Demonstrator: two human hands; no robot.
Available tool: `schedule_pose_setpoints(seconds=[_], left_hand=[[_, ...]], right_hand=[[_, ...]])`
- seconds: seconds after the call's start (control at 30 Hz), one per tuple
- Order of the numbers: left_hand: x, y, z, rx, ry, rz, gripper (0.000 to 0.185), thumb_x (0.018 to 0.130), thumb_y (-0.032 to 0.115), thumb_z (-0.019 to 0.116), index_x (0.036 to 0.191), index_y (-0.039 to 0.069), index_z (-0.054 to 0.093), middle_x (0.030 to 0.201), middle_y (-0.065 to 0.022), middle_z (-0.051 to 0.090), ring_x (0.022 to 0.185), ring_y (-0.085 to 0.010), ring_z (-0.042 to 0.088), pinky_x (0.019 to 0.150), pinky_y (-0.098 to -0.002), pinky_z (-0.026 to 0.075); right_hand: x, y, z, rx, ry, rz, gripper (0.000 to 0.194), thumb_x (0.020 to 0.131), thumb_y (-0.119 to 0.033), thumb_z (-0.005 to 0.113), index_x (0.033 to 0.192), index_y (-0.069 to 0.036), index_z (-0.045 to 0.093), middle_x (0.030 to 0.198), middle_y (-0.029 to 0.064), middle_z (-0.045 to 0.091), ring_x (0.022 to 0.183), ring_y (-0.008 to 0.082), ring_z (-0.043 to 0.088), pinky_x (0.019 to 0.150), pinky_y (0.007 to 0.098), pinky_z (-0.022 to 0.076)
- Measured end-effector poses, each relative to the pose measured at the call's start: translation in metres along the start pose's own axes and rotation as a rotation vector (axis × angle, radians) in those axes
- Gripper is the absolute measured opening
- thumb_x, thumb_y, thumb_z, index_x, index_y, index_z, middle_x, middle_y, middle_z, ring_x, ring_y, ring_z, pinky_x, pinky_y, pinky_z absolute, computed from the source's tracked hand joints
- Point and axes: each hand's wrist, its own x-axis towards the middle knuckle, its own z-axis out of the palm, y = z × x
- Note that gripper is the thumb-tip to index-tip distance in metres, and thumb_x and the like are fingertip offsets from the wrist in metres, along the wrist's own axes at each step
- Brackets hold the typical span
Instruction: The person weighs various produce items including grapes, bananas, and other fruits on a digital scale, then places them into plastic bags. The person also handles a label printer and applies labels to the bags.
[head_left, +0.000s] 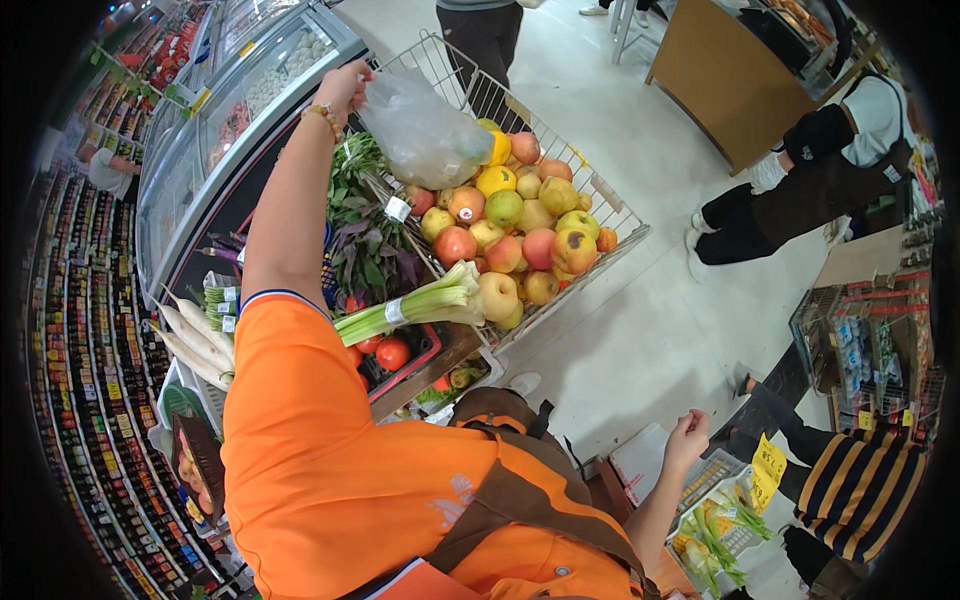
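My left hand (346, 88) reaches far forward and grips the top of a translucent plastic bag (424, 124). The bag hangs over a wire shopping cart (626, 229) heaped with loose apples (538, 247), pears (497, 296) and other round fruit. Something greenish shows faintly at the bag's lower end. A white-labelled bundle of celery (416, 304) lies across the cart's near corner. Off to the right, my right hand (688, 435) is raised with its fingers curled in, and nothing shows in it. It is nearest to a crate of leafy vegetables (720, 525).
Leafy greens (367, 225), tomatoes (391, 353) and white radishes (195, 330) lie left of the cart beside a glass-topped freezer (225, 120). One person (484, 37) stands beyond the cart; others (810, 172) are at right. A brown counter (720, 82) stands at the upper right.
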Motion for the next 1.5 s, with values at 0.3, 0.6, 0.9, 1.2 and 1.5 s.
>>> schedule_pose_setpoints(seconds=[0.3,0.6,0.9,1.2,1.5], left_hand=[[0.017,-0.020,-0.010,-0.364,-0.039,0.011,0.015,0.088,0.016,0.054,0.085,0.002,0.057,0.060,0.0037,0.042,0.054,-0.0106,0.043,0.058,-0.0280,0.042],[0.047,-0.009,-0.023,-0.441,0.139,0.107,0.011,0.089,0.013,0.052,0.091,0.003,0.057,0.060,0.0016,0.046,0.048,-0.0120,0.045,0.053,-0.0292,0.043],[0.039,-0.071,-0.017,-0.083,0.134,-0.152,0.013,0.086,0.017,0.060,0.081,0.005,0.060,0.065,-0.0012,0.054,0.057,-0.0127,0.057,0.052,-0.0278,0.044],[0.082,-0.129,-0.038,1.361,-0.256,0.276,0.016,0.078,0.022,0.061,0.079,0.010,0.071,0.084,-0.0138,0.069,0.085,-0.0292,0.067,0.075,-0.0400,0.051],[-0.134,-0.030,0.134,0.320,-0.606,0.574,0.057,0.089,0.026,0.066,0.135,-0.001,0.047,0.128,-0.0162,0.055,0.114,-0.0222,0.054,0.100,-0.0338,0.041]], right_hand=[[-0.024,0.028,0.008,0.033,-0.023,-0.036,0.010,0.088,-0.009,0.057,0.091,0.000,0.061,0.068,0.0133,0.063,0.059,0.0245,0.062,0.059,0.0367,0.0494],[-0.024,0.029,-0.002,0.006,-0.029,0.016,0.009,0.088,-0.009,0.057,0.090,-0.001,0.060,0.068,0.0126,0.064,0.061,0.0227,0.064,0.059,0.0357,0.0494],[-0.020,0.032,0.008,0.067,-0.068,0.062,0.011,0.089,-0.009,0.056,0.092,0.000,0.061,0.070,0.0137,0.065,0.067,0.0232,0.067,0.062,0.0342,0.0511],[-0.034,0.047,0.003,0.105,-0.001,0.036,0.013,0.088,-0.010,0.057,0.093,0.001,0.063,0.076,0.0173,0.067,0.070,0.0280,0.067,0.065,0.0364,0.0516],[-0.090,0.060,-0.048,0.266,0.123,0.180,0.015,0.090,-0.012,0.056,0.095,0.001,0.062,0.079,0.0149,0.069,0.070,0.0242,0.067,0.066,0.0340,0.0516]])
